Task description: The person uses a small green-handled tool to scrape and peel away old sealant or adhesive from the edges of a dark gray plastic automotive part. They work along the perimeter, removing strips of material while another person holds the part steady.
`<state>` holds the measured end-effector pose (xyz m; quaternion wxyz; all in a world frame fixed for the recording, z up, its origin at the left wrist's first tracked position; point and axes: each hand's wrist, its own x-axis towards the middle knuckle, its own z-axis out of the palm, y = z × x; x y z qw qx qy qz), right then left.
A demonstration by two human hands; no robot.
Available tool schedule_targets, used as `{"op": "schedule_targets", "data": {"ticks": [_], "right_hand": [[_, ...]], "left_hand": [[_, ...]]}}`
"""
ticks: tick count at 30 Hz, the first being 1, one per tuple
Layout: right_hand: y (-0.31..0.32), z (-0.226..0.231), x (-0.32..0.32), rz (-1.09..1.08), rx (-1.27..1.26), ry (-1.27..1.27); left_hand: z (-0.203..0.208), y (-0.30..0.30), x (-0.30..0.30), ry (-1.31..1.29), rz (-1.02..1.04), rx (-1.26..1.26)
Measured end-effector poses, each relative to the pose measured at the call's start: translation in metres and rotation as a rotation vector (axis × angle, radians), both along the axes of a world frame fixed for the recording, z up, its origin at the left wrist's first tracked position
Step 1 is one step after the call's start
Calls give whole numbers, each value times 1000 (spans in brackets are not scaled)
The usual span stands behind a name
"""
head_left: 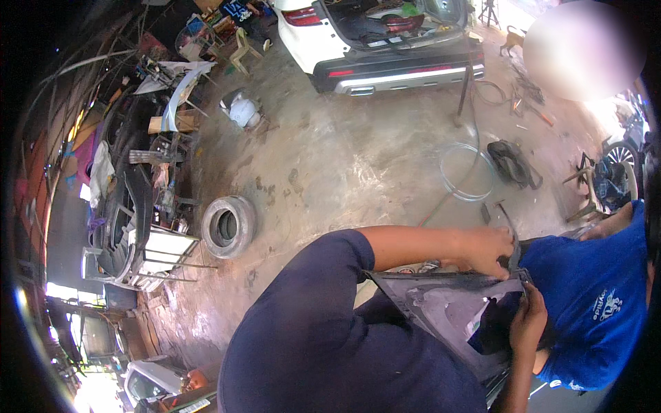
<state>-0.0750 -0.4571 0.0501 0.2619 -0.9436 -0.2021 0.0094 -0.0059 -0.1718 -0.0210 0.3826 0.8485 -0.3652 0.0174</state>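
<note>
A dark grey, roughly triangular panel [420, 292], which looks like a car trim piece, lies across in front of me, with an opening at its right part. My left hand [489, 251] reaches over to its far right corner. Its fingers are curled down around a dark strip-like part there, which I cannot make out clearly. My right hand [529, 315] grips the panel's right edge, thumb and fingertips near the same corner. Close against that side is a co-worker in a blue shirt [585, 303]; the co-worker's hands are mostly hidden.
A white car [330, 41] with its tailgate open stands ahead. Stacked tyres [228, 227] sit on the floor to the left, near a cluttered rack [162, 251]. Coiled clear hose [468, 196] and a black curved part [513, 165] lie ahead right. A plastic chair [242, 51] stands farther back.
</note>
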Motion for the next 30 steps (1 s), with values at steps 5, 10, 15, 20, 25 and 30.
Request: {"op": "schedule_targets", "data": {"ticks": [5, 10, 15, 20, 25, 30], "right_hand": [[2, -6, -1, 37, 68, 42], [7, 5, -3, -10, 1, 162], [9, -9, 4, -31, -118, 127], [18, 5, 4, 38, -141, 121], [19, 4, 8, 135, -192, 115], [25, 11, 11, 241, -308, 80]], "left_hand": [[1, -5, -16, 180, -60, 86], [-12, -20, -21, 147, 39, 29], [-37, -15, -12, 412, 169, -41], [-17, -8, -21, 441, 271, -167], [-24, -10, -29, 509, 363, -110], [-12, -11, -35, 514, 400, -97]]}}
